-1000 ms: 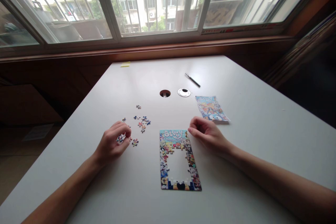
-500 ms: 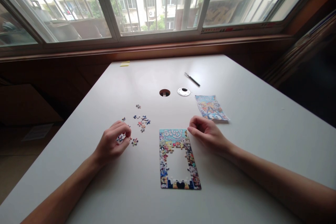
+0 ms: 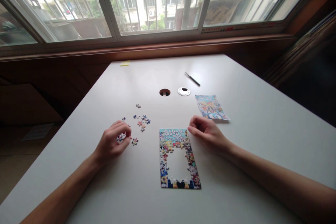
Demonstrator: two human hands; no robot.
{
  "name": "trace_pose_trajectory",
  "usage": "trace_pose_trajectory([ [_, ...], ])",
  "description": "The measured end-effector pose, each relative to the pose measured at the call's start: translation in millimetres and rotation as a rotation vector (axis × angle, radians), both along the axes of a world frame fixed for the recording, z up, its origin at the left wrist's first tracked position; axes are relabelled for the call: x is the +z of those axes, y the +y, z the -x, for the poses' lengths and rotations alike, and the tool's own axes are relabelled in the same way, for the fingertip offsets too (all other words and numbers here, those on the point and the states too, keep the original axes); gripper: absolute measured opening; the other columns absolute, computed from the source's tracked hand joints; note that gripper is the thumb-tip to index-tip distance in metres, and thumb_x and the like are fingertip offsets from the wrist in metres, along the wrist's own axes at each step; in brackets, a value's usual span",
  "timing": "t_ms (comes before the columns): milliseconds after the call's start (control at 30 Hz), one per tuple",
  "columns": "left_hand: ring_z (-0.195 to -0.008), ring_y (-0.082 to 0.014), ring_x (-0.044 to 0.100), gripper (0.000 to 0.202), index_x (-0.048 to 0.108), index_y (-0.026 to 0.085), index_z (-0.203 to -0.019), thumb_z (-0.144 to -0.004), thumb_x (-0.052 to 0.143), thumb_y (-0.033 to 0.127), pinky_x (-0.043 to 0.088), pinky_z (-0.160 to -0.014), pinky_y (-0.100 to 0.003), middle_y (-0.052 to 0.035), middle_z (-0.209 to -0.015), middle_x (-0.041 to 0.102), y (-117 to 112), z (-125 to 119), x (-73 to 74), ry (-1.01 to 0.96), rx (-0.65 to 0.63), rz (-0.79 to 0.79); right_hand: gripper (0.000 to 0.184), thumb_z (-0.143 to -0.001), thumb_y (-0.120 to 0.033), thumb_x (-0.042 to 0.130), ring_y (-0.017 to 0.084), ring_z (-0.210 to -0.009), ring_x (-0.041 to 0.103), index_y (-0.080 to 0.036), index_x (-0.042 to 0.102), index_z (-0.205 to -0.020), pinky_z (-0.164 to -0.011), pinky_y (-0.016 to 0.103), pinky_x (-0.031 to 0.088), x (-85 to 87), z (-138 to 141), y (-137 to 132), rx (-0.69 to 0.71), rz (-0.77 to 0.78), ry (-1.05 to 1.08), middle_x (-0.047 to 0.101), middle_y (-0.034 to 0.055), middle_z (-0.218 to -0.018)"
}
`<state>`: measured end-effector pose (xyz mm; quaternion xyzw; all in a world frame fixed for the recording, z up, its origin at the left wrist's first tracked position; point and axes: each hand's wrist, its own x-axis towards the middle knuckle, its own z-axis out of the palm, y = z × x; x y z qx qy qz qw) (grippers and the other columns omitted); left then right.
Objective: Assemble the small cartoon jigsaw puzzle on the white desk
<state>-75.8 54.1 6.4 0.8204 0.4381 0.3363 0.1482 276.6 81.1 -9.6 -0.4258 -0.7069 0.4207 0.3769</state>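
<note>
A jigsaw puzzle [image 3: 164,157] lies flat in front of me, its border and lettered top joined around a bare white middle. My right hand [image 3: 206,131] rests at the puzzle's top right corner, fingers curled and thumb tip by the edge; anything inside them is hidden. Over on the left, my left hand [image 3: 114,140] is bent in a pinch among loose puzzle pieces [image 3: 143,123]. A small reddish bit shows at its fingertips, too small to name. One single piece [image 3: 134,141] lies just right of that hand, and more show through the gap of its fingers.
A creased picture sheet [image 3: 211,106] with matching lettering lies beyond my right hand. Farther back are a pen [image 3: 192,79], a round metal cover [image 3: 184,91] and a hole [image 3: 165,92] in the white table [image 3: 105,189]. A yellow note [image 3: 125,63] sits near the far edge.
</note>
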Motion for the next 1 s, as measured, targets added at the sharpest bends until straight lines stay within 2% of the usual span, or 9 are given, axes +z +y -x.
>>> trace_pose_trajectory([
  [1000, -0.077, -0.0185, 0.051, 0.014, 0.051, 0.019, -0.073, -0.079, 0.049, 0.007, 0.044, -0.074, -0.033, -0.0019, -0.073, 0.054, 0.0, 0.6, 0.0, 0.009, 0.003, 0.002, 0.021, -0.089, -0.029, 0.058, 0.013, -0.064, 0.039, -0.02, 0.048, -0.073, -0.059, 0.028, 0.033, 0.4, 0.9, -0.7, -0.004, 0.002, -0.003, 0.043, -0.0029, -0.069],
])
